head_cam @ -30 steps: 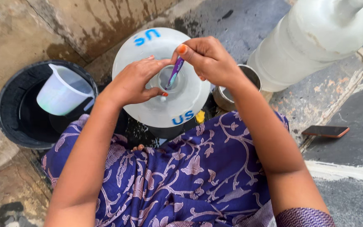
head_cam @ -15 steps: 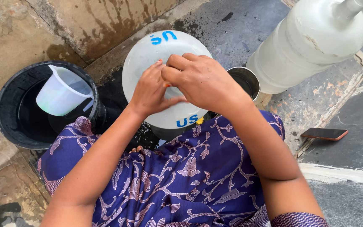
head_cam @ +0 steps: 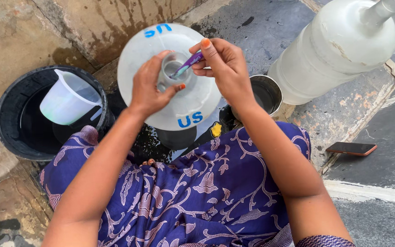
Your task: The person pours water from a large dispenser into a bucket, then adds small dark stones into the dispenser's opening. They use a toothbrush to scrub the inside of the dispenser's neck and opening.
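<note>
Big white water jug [head_cam: 339, 50] lies top right on the stone floor [head_cam: 234, 23], no label face visible from here. In front of me, a second translucent jug [head_cam: 161, 41], seen mouth-on, round, with blue lettering at the top edge and bottom edge. Black bucket [head_cam: 5, 119] to the left, white measuring jug [head_cam: 67, 98] sitting inside it. Steel cup [head_cam: 266, 93] just right of the jug, behind my right wrist. Dark phone [head_cam: 350, 148] lies on the floor, far right. My left hand [head_cam: 149, 87] has its fingers wrapped around the jug's neck. My right hand [head_cam: 222, 66] has its fingers pinched on a purple toothbrush [head_cam: 188, 63], tip down in the jug mouth.
</note>
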